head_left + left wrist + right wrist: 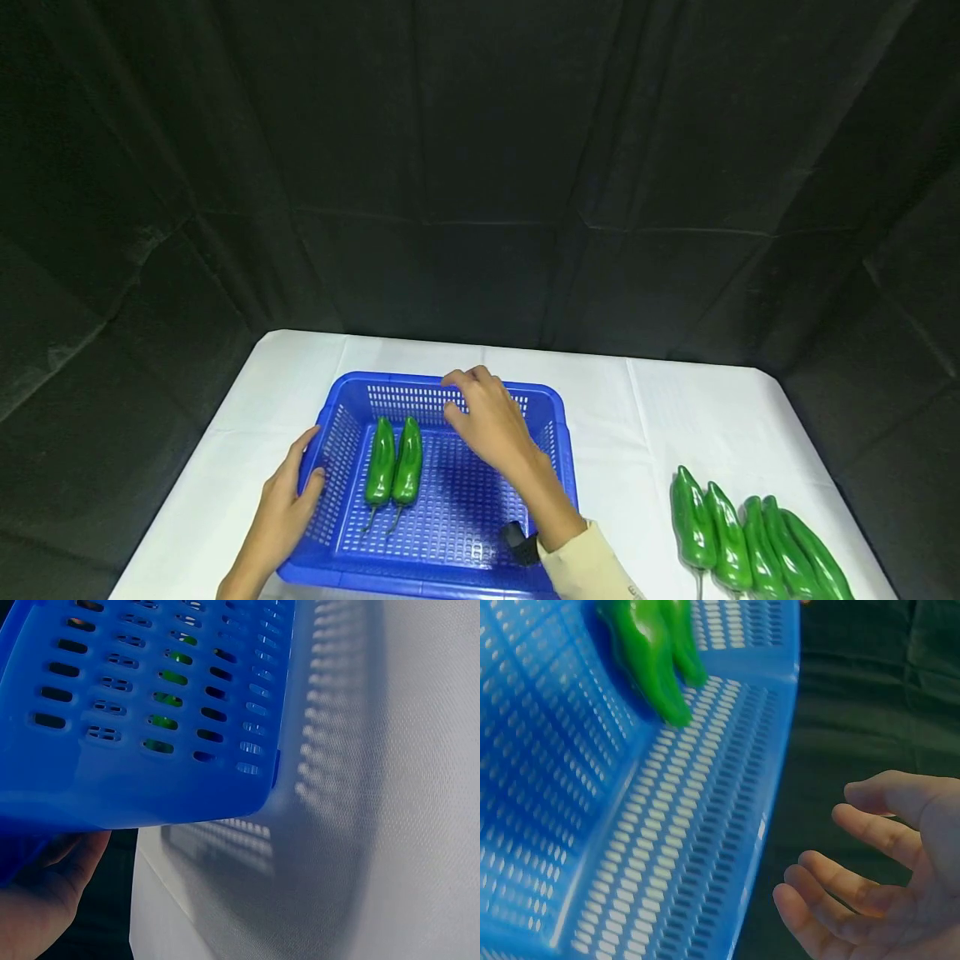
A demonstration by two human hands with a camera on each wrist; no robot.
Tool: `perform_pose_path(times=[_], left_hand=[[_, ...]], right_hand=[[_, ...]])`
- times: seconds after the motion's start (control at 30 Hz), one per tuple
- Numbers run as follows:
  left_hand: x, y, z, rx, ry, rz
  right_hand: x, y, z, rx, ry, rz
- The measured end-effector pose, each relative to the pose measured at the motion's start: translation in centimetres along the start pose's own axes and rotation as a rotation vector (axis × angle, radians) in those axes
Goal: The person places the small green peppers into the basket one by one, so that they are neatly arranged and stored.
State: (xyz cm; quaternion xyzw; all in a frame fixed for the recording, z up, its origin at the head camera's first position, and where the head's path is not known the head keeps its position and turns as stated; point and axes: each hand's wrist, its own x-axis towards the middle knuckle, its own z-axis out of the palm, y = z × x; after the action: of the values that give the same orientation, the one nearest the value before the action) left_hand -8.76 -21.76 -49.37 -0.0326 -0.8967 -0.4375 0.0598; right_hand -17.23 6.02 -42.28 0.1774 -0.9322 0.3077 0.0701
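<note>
A blue perforated plastic basket (465,533) stands on the white table. Two green peppers (381,462) lie side by side in its left half, stems toward the near side. My left hand (281,504) holds the basket's left rim between thumb and fingers; in the left wrist view part of that hand (56,889) disappears behind the rim. Above the far part of the basket hovers my right hand (491,421), its fingers spread and loosely bent. Nothing sits between those fingers (840,881) in the right wrist view, where the peppers (649,660) show inside the basket.
Several more green peppers (765,542) lie in a row at the table's near right. The white tablecloth (615,417) reaches to the black cloth backdrop (480,167) behind and at both sides. A black wrist camera (517,542) hangs over the basket's near right part.
</note>
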Motion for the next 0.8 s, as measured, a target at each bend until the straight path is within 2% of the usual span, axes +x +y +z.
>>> perform_pose_path(times=[0.13,0.33,0.8], left_hand=[[-0.1,-0.1,0.0,-0.004,-0.004,-0.007],[0.0,0.1,-0.2,-0.007,0.005,0.016],[-0.3,0.0,-0.5,0.004,0.003,-0.004]], right_hand=[[-0.7,1.0,-1.5,0.028,0.027,0.054],[-1.8,2.4,-3.3,0.055,0.068,0.103],[-4.4,5.5,-5.3,0.039,0.114,0.183]])
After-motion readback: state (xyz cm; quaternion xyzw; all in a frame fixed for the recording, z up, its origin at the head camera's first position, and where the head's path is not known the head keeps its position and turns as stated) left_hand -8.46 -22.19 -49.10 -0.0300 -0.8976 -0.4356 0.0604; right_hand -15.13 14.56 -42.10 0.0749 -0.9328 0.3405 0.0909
